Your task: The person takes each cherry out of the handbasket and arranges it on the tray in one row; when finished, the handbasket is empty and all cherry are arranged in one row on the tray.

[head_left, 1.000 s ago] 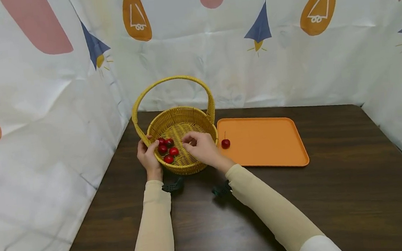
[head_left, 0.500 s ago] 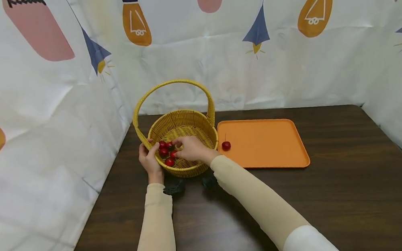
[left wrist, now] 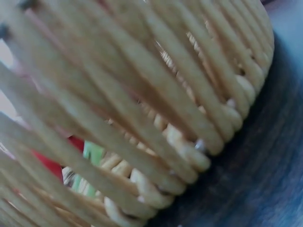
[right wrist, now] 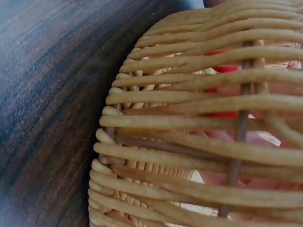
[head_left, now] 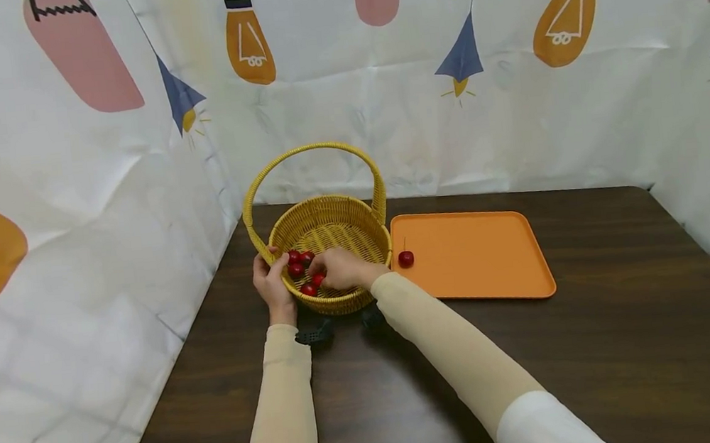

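A yellow woven basket point(head_left: 337, 304) with a tall arched handle stands on the dark wooden table. My left hand point(head_left: 275, 290) grips its left rim by the handle's foot, thumb over the edge. Several red cherries point(head_left: 296, 270) lie together along the basket's left inside. My right hand point(head_left: 345, 268) reaches in over the front right rim, thumb and fingers curled round one cherry point(head_left: 318, 280) beside the others. Both wrist views look through the basket weave point(left wrist: 156, 94); bits of red show behind the strands point(right wrist: 222, 104), and the hands are mostly hidden there.
An orange tray point(head_left: 480, 252) lies close to the basket's right side, with a single stemmed cherry point(head_left: 406, 259) near its left edge. Behind the table hangs a white printed cloth point(head_left: 331, 102), which also runs down the left side.
My right hand has moved left and down from the basket's middle to the cherries, and its fingers have closed on one. My left hand stays on the rim. The view shifts slightly.
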A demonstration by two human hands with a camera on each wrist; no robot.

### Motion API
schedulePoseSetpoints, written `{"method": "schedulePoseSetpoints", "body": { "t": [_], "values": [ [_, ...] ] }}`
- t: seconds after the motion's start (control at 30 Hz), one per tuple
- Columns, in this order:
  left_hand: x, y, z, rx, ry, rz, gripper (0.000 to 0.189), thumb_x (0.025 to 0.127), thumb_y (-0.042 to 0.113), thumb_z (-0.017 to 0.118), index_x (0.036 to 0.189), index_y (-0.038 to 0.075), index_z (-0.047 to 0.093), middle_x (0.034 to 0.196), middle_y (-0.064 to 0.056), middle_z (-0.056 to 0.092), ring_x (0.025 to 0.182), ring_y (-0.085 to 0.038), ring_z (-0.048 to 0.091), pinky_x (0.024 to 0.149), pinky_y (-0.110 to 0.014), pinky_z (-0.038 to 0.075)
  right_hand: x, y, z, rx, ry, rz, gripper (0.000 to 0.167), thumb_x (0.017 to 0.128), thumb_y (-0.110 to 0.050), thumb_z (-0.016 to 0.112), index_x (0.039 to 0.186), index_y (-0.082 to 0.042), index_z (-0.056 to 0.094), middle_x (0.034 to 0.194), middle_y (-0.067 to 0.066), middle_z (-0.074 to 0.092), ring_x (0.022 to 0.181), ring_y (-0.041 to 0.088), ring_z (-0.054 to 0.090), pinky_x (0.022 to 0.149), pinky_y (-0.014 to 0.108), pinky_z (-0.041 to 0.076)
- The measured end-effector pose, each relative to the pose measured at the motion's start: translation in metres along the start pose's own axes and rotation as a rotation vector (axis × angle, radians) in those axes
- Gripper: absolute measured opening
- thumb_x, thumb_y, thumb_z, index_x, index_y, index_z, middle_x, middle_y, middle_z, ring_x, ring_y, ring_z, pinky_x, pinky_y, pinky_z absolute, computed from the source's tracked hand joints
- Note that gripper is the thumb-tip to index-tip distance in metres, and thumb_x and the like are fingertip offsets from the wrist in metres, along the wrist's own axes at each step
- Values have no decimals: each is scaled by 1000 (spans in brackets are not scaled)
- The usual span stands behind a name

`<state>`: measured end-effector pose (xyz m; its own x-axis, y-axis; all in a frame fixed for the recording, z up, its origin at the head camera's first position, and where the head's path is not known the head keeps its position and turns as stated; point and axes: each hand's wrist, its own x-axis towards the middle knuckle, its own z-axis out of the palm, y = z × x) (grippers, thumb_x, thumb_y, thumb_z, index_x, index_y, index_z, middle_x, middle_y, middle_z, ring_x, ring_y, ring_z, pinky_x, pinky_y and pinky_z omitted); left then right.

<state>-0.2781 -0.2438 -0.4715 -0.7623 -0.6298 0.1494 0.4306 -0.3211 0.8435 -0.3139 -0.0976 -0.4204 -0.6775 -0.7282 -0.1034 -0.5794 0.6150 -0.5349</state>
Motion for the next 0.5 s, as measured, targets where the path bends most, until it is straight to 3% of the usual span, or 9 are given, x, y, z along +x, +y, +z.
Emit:
{"method": "schedulePoseSetpoints", "body": {
  "t": [0.23,0.5],
  "values": [
    [-2,-1,-1,23,27,-1,28,88,-5,59,113,-14,50,113,-21,52,106,-28,51,87,-24,45,-13,-6,-5,-102,40,-19,31,88,-13,71,118,-14,70,113,-2,69,104,14,61,91,28,48],
    [-2,1,0,33,13,8,28,88,-3,59,113,-14,50,116,-26,50,106,-30,50,87,-25,44,-38,-1,-21,30,181,-49,32,89,-16,72,120,-10,69,114,2,69,105,15,61,91,31,49]
  ]
}}
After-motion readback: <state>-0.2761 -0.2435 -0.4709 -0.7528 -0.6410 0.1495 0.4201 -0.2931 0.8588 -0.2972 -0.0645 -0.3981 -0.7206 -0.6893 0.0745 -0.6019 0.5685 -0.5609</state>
